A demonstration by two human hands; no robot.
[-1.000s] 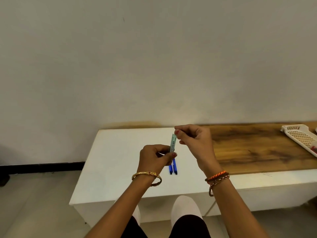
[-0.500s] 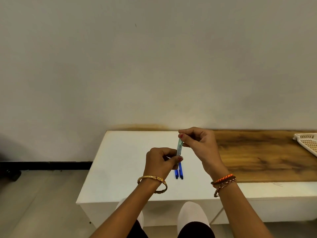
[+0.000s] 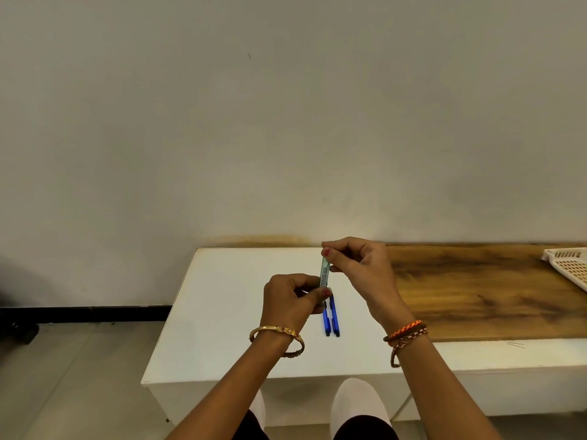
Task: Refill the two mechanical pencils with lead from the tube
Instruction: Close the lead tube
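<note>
1. Plain off-white wall (image 3: 286, 122) fills the upper view; below it a white surface (image 3: 222, 312) runs under both of your hands and gives way to a wood-grain section (image 3: 476, 296) beyond your right hand.
2. Your left hand (image 3: 289, 300) is curled, thumb and forefinger pinching the lower end of the lead tube (image 3: 324, 276). The red-painted thumbnail sits right at the tube's bottom.
3. Your right hand (image 3: 359, 268) is curled too, fingertips pinching the tube's upper end. Whether a cap is on or coming off there cannot be told; the fingers cover it.
4. Tube: slim, pale green with a printed label, held nearly upright between the two hands and clear of the surface.
5. Two blue mechanical pencils (image 3: 331, 319) lie on the white surface, side by side and touching or nearly so, just below the tube and between your wrists. Their upper ends are hidden behind your left thumb; dark tips point toward you.
6. A gold bangle (image 3: 279, 336) sits on your left wrist; orange and brown braided bands (image 3: 405, 333) on your right.
7. Far to the right of your right hand, a cream perforated tray (image 3: 568, 266) rests on the wood section, cut off by the frame edge.
8. Your knees (image 3: 359, 404) show below the surface's front edge.
</note>
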